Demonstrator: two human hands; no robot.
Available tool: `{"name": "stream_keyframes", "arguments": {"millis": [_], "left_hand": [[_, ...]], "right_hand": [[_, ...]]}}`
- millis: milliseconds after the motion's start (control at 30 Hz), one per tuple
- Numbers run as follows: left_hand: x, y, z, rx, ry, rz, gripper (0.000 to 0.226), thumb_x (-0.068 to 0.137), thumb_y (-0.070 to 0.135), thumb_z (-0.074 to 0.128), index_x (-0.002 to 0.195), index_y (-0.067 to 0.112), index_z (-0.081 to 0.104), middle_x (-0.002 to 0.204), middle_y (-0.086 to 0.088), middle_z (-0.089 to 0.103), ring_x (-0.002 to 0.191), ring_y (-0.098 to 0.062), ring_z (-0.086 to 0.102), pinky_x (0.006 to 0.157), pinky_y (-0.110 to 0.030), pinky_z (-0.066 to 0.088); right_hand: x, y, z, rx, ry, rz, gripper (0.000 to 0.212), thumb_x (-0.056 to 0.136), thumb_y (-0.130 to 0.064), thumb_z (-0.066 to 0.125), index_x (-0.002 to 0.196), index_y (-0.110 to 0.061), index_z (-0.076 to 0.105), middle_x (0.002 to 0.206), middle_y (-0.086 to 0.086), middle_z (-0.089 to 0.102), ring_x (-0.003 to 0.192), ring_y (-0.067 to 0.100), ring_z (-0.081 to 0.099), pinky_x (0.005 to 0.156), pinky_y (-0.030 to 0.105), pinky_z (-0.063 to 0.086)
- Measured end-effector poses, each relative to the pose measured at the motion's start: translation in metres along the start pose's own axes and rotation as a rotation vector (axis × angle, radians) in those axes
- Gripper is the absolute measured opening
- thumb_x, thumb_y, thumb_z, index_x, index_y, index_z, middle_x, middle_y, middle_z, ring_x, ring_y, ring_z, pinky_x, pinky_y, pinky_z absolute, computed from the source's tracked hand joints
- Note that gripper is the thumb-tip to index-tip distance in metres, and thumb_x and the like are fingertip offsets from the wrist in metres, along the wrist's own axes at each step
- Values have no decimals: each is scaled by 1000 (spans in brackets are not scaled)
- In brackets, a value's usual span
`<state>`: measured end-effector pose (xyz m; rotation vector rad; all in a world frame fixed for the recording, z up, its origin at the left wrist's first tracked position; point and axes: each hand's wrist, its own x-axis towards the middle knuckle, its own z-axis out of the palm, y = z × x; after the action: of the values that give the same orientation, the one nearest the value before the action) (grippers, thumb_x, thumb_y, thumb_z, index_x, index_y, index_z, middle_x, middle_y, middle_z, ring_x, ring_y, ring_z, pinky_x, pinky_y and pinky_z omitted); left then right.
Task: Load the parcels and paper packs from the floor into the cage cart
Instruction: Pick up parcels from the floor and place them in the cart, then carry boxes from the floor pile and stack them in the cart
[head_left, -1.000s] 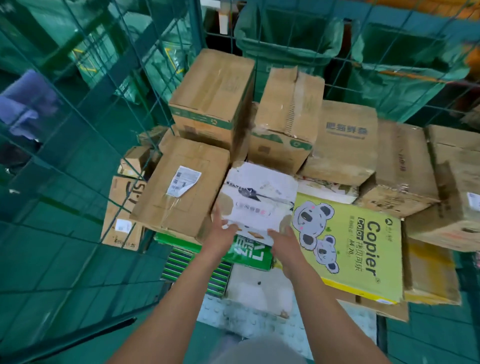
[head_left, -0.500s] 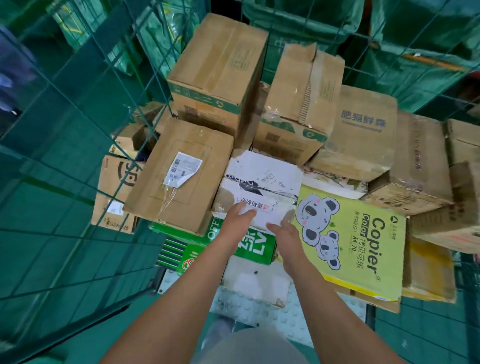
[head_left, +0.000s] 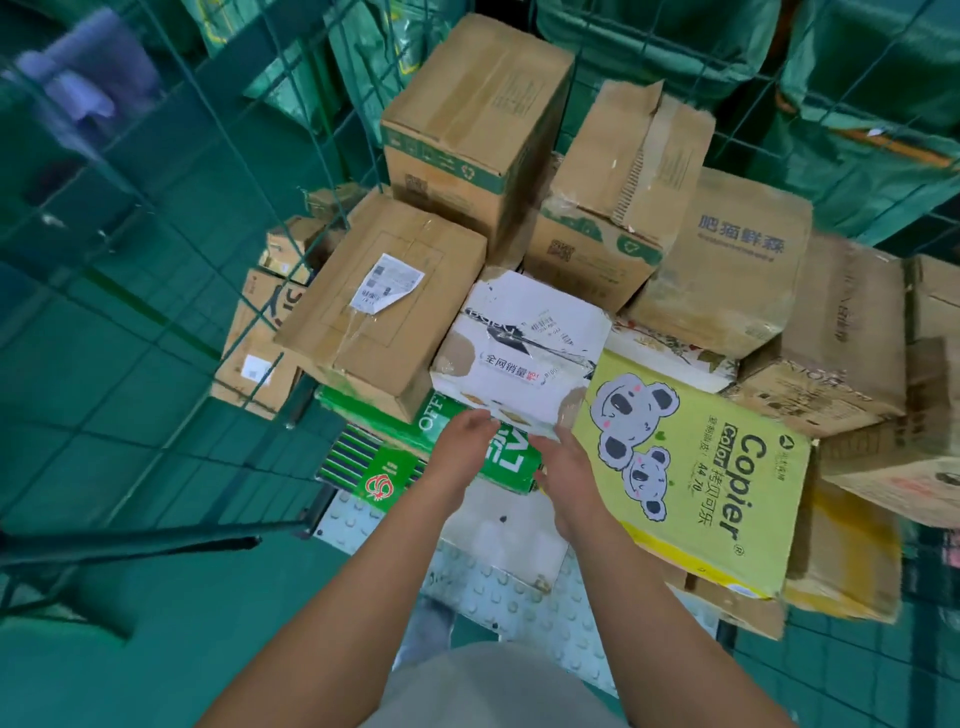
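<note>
The white parcel (head_left: 519, 353) sits in the cage cart (head_left: 332, 156), on top of the pile, and serves as the landmark here. Both hands are at its near edge. The left hand (head_left: 462, 441) lies just below its near-left corner, fingers (head_left: 480, 422) straight and close together, tips at or touching the parcel's lower edge; contact cannot be told for sure. The right hand (head_left: 566, 478) lies just below its near-right corner, fingers (head_left: 563, 439) loosely extended and slightly apart, tips reaching the parcel's edge. Neither hand curls round anything.

Left of the white parcel, touching it, lies a brown box (head_left: 384, 306) with a peeling label (head_left: 387, 283). Under the parcel's near edge sits a green paper pack (head_left: 498, 457), and beside that, further left, a striped pack (head_left: 363, 462). Right of the parcel, just beside it, lies a yellow copier-paper pack (head_left: 691, 467) printed with koalas. Behind the parcel stand two tall brown boxes, one to the left (head_left: 478, 119) and one to the right (head_left: 623, 192) with a torn flap. Further right behind it lies a box with blue lettering (head_left: 727, 260). The cart's studded metal floor (head_left: 519, 613) shows below the hands.
</note>
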<state>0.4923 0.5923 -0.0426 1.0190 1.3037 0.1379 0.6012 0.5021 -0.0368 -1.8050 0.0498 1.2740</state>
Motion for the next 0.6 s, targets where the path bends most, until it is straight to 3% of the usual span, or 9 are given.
{"name": "stream_keyframes", "arguments": {"millis": [100, 200, 333, 467, 600], "left_hand": [[-33, -21, 3, -63, 70, -5, 35, 101, 30, 58, 135, 23, 60, 139, -3, 60, 123, -25, 58, 106, -44, 49], [-67, -39, 7, -133, 128, -19, 32, 103, 28, 57, 134, 20, 60, 130, -8, 62, 108, -22, 61, 85, -34, 50], [-112, -72, 11, -220, 199, -28, 26, 103, 28, 58, 128, 21, 62, 120, -4, 64, 106, -19, 61, 92, -37, 51], [-153, -108, 10, -273, 301, -23, 24, 102, 22, 58, 125, 19, 67, 93, -1, 63, 90, -21, 56, 78, -34, 43], [-193, -144, -1, -379, 392, -23, 23, 104, 25, 57, 125, 22, 65, 112, 0, 65, 104, -21, 61, 83, -32, 49]], "right_hand": [[-24, 11, -10, -63, -85, -18, 61, 99, -24, 65, 154, -18, 41, 152, -1, 42, 130, 20, 50, 106, 39, 46], [-44, 20, -19, -63, -177, -16, 53, 101, -25, 63, 151, -18, 47, 147, 2, 51, 129, 21, 53, 105, 38, 48], [-76, 39, -33, -34, -281, -24, 50, 102, -27, 64, 148, -17, 48, 136, 2, 57, 124, 22, 57, 105, 37, 50], [-100, 65, -36, -82, -371, -6, 20, 102, -24, 63, 122, -22, 60, 121, -2, 62, 121, 23, 60, 107, 39, 50], [-124, 96, -28, -141, -493, 3, 26, 103, -24, 61, 129, -18, 60, 123, -1, 62, 111, 18, 63, 103, 35, 52]]}}
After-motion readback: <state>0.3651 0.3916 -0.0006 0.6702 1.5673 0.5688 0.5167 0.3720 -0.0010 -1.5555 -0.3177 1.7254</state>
